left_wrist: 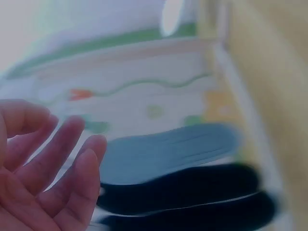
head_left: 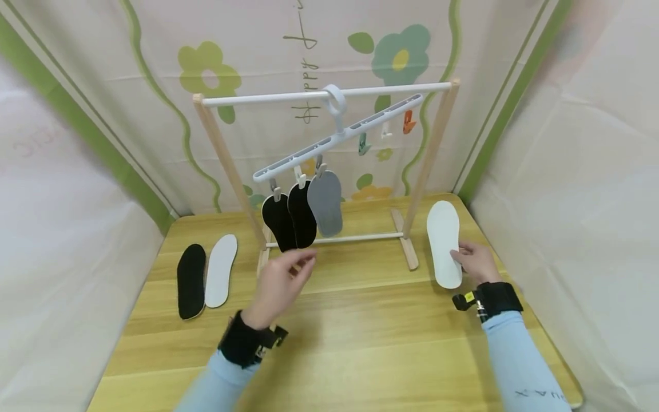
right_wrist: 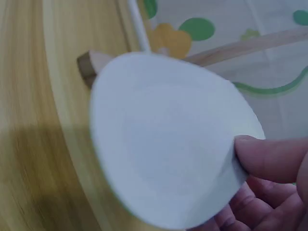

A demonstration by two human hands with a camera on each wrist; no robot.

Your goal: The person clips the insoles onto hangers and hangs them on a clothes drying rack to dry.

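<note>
My right hand [head_left: 465, 257] pinches the near end of a white insole [head_left: 444, 234] at the right of the wooden table [head_left: 360, 343]; in the right wrist view the thumb [right_wrist: 269, 156] lies on top of the insole [right_wrist: 168, 139] and the fingers are underneath. My left hand [head_left: 301, 264] hovers with relaxed fingers, holding nothing, just in front of two black insoles [head_left: 290, 217] and a grey insole [head_left: 326, 203]. These hang from clips on a tilted white hanger [head_left: 340, 134]. The left wrist view shows the left hand [left_wrist: 53, 163] beside the grey insole [left_wrist: 168, 151].
The hanger hangs from a white rail on a wooden rack [head_left: 429, 166]. Teal, white and orange clips [head_left: 385, 133] at its raised right end hold nothing. A black insole [head_left: 191, 280] and a white one [head_left: 221, 269] lie side by side at the table's left. Fabric walls surround the table.
</note>
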